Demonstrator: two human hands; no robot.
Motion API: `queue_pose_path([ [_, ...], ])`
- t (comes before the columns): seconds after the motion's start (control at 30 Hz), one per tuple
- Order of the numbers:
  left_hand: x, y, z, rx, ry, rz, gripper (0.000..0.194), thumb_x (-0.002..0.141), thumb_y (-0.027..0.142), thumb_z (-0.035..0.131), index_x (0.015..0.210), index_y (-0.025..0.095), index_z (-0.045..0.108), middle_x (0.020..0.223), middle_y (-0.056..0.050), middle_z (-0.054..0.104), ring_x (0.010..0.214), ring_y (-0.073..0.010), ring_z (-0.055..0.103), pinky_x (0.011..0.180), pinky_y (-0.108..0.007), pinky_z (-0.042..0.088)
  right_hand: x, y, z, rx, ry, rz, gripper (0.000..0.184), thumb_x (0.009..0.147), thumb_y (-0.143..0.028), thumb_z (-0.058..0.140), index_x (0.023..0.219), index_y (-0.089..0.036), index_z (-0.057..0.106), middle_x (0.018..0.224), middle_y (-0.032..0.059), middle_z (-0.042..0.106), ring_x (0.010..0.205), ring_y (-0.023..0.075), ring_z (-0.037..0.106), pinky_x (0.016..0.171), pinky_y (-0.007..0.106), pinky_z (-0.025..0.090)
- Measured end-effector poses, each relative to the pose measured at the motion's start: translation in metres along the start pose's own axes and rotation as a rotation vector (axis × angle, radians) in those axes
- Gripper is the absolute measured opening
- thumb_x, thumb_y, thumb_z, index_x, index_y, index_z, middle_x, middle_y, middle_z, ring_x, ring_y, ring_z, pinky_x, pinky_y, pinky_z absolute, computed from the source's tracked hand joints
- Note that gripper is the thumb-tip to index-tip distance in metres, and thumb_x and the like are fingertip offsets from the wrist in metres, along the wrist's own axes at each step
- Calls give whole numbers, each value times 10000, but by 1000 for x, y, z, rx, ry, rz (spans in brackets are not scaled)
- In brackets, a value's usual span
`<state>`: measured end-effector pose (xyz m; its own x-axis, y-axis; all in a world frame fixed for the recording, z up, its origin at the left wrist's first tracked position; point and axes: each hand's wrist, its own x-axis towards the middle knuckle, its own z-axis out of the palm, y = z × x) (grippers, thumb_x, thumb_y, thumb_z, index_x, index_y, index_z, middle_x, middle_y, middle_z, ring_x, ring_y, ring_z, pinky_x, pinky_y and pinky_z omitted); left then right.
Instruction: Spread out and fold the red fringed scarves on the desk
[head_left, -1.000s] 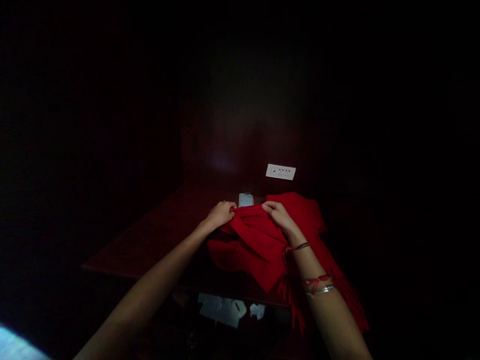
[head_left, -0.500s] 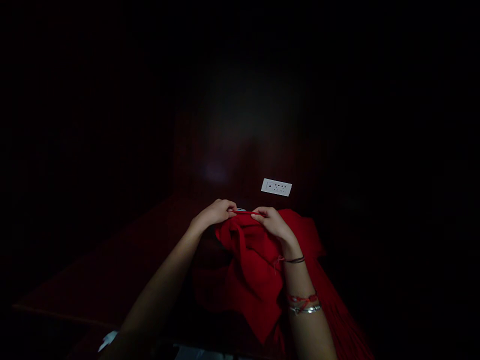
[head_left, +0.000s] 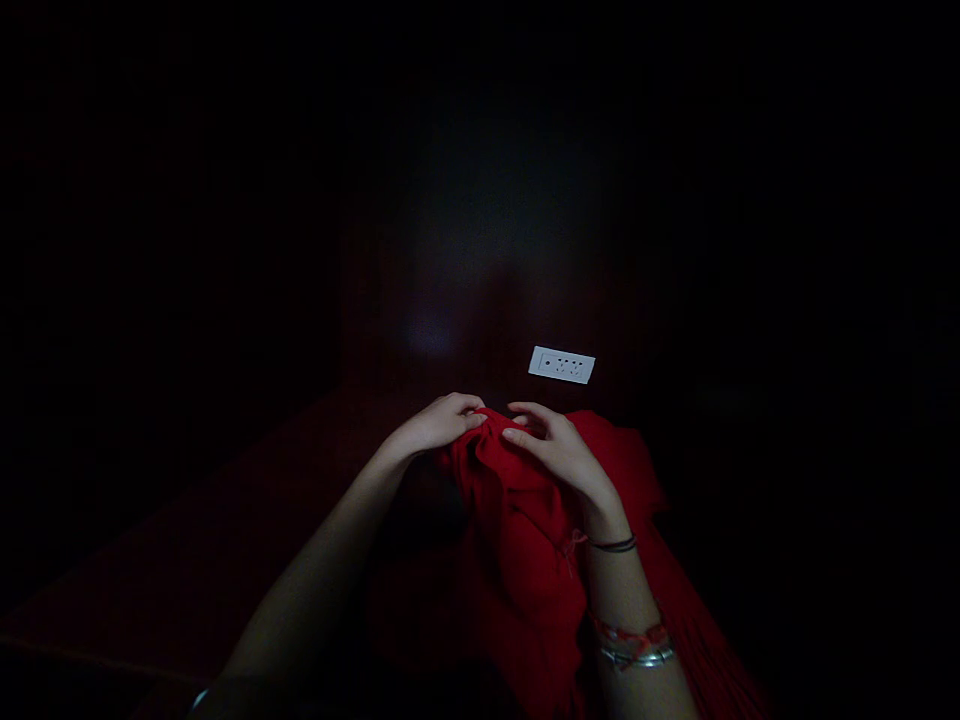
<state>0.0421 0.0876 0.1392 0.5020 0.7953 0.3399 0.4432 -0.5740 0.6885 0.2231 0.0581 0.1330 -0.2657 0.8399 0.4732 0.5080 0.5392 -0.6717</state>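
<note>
A red fringed scarf [head_left: 525, 540] lies bunched on a dark wooden table [head_left: 225, 540] in a very dim room. My left hand [head_left: 439, 425] pinches the scarf's top edge, fingers closed on the cloth. My right hand [head_left: 551, 450] grips the same edge just to the right, its fingertips almost touching the left hand's. The cloth hangs down in folds between my forearms. My right wrist wears a dark band and, lower, red and silver bracelets [head_left: 634, 645].
A white socket plate [head_left: 562, 365] sits on the dark back wall just beyond my hands. The table runs left and toward me. Everything around it is in darkness.
My hands have drawn closer together on the scarf's edge, bunching the cloth between them. The view has tilted, and the phone seen behind the scarf a second ago is hidden.
</note>
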Motion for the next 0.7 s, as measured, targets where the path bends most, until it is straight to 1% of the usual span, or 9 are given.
queue_pose_path([
  [0.1, 0, -2, -1, 61, -19, 4, 218, 717, 306, 436, 698, 129, 561, 647, 8, 527, 608, -109, 446, 533, -192, 332, 1, -3, 1, -105, 27, 34, 174, 677, -279, 535, 761, -152, 619, 689, 22, 600, 639, 131, 506, 603, 244, 379],
  [0.17, -2, -5, -3, 80, -66, 5, 235, 716, 340, 454, 707, 133, 565, 638, 13, 523, 598, -106, 443, 519, -186, 317, 2, -2, 0, -95, 47, 23, 161, 691, -270, 495, 686, -152, 605, 657, 16, 588, 631, 132, 497, 588, 239, 367],
  [0.27, -6, -8, -5, 135, -218, 14, 212, 679, 348, 519, 708, 145, 572, 611, 27, 512, 572, -100, 433, 507, -186, 300, 3, 5, -6, -43, 98, 25, 175, 689, -286, 469, 659, -154, 579, 641, 9, 571, 628, 132, 490, 577, 234, 360],
  [0.3, -6, -9, -5, 154, -234, 2, 191, 674, 333, 527, 700, 148, 570, 602, 30, 507, 567, -99, 429, 510, -188, 300, 3, 7, -9, -42, 114, 35, 177, 688, -289, 461, 652, -155, 571, 633, 8, 565, 621, 132, 487, 574, 235, 359],
  [0.37, -6, -9, -2, 127, -184, -32, 154, 688, 297, 511, 681, 149, 551, 597, 31, 495, 567, -95, 426, 525, -188, 310, 3, 12, -12, -83, 151, 64, 166, 681, -284, 457, 640, -158, 557, 625, 7, 556, 615, 134, 483, 576, 241, 358],
  [0.47, -4, -7, 5, -157, -64, -89, 122, 725, 264, 459, 699, 151, 499, 602, 37, 463, 560, -77, 425, 536, -178, 341, 3, 16, -14, -118, 193, 94, 126, 665, -259, 469, 651, -166, 553, 648, 9, 568, 643, 141, 495, 609, 253, 368],
  [0.57, -4, -3, 9, -440, 14, -124, 97, 741, 246, 440, 752, 156, 476, 618, 37, 459, 548, -63, 433, 526, -165, 357, 3, 16, -11, 56, 219, 40, 157, 667, -243, 468, 764, -172, 569, 783, 23, 601, 728, 144, 522, 652, 256, 390],
  [0.63, -6, -1, 6, -464, 25, -103, 120, 744, 262, 450, 758, 150, 491, 650, 23, 486, 573, -68, 448, 533, -165, 361, 3, 13, -10, 181, 214, 19, 222, 682, -266, 472, 854, -172, 575, 856, 38, 605, 755, 144, 532, 653, 256, 401],
  [0.7, -9, -2, -1, -358, -37, -58, 171, 734, 308, 478, 736, 141, 515, 668, 15, 502, 599, -78, 453, 540, -169, 356, 1, 8, -11, 211, 198, 31, 281, 691, -315, 494, 914, -167, 582, 858, 50, 609, 741, 147, 537, 637, 260, 406],
])
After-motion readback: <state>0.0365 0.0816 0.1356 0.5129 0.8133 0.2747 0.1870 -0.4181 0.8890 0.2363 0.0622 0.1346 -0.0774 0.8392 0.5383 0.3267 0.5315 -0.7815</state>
